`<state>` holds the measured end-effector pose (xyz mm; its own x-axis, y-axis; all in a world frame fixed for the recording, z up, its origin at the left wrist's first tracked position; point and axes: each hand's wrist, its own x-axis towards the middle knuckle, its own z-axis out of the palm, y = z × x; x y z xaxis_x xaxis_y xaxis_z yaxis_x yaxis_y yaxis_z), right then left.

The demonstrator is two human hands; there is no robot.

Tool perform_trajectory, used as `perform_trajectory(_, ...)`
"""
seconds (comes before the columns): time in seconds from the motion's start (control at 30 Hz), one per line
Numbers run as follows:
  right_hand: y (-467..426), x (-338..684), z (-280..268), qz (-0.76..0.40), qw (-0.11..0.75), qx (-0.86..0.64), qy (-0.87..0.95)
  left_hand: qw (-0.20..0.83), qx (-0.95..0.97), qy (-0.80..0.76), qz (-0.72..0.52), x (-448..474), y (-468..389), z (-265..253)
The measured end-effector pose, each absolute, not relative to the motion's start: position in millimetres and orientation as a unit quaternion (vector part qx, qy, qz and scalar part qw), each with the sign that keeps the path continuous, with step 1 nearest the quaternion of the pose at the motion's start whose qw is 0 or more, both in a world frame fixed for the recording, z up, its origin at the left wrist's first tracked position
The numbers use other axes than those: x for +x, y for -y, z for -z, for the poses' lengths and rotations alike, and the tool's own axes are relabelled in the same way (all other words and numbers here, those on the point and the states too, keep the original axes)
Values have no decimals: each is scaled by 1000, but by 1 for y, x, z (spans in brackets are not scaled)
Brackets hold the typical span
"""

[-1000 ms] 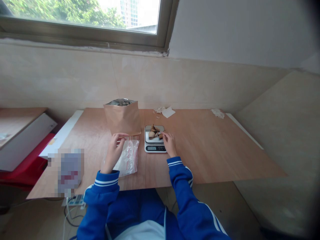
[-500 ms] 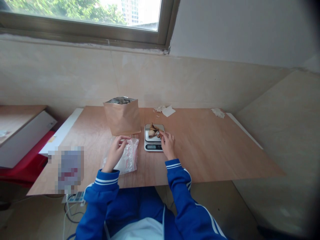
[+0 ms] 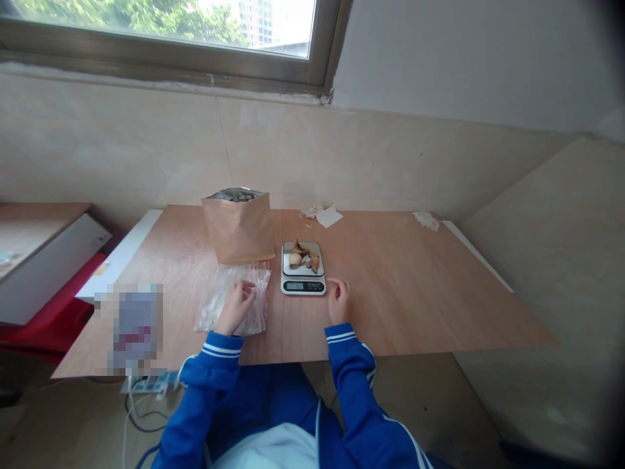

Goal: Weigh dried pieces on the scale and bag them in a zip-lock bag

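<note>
A white kitchen scale (image 3: 303, 287) with a small display stands in the middle of the table. On its plate lie several brown, curled dried pieces (image 3: 314, 262) and a rounder pale one (image 3: 295, 259); their exact kind is too small to tell. My right hand (image 3: 338, 299) rests just right of the scale, fingers curled in, with nothing visible in them. Over a stack of clear zip-lock bags (image 3: 212, 311) sits my left hand (image 3: 237, 305), its fingers bent and drawn together, holding nothing that shows. Behind the bags a brown kraft pouch (image 3: 239, 228) stands upright, its silvery mouth open.
White crumpled scraps (image 3: 310, 212) and a white paper piece (image 3: 329, 216) lie at the table's back edge, with another scrap (image 3: 426, 221) farther right. A blurred-out object (image 3: 135, 329) with a cable is at the left. The wall and window rise behind.
My right hand has left the dried pieces on the scale and drawn back toward me, curling. My left hand has moved slightly right and nearer, its fingers more closed.
</note>
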<state>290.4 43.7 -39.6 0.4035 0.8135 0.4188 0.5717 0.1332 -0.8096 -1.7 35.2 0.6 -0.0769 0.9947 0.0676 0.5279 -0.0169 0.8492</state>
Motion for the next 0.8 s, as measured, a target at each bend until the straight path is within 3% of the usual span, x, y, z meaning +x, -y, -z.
perform_trajectory(0.3, -41, 290, 35, -129, 527, -649, 534, 176, 588, -747, -256, -4, -35, 8)
perform_trajectory(0.8, -43, 288, 36, -125, 530, -649, 532, 130, 586, -782, -170, 6, -27, -8)
